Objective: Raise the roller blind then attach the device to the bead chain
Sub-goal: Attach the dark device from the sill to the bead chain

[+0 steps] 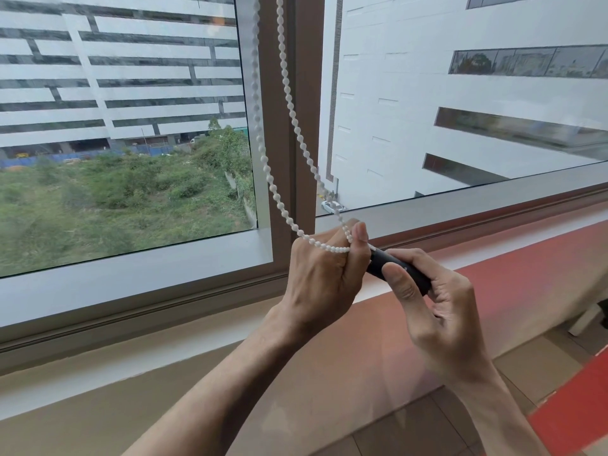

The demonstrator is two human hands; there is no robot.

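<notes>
A white bead chain (263,149) hangs in a loop down the brown window post and curves toward me. My left hand (324,274) grips the bottom of the loop, the beads running over my fingers and under my thumb. A slim black device (403,273) lies just right of that hand, its left end touching the chain. My right hand (434,307) pinches the device between thumb and fingers. The roller blind itself is out of view above the frame; both panes are uncovered.
The brown window post (296,126) stands behind the chain. A pale sill (164,366) runs below the glass, with a red-tinted ledge (526,255) to the right. Tiled floor (543,370) shows at lower right.
</notes>
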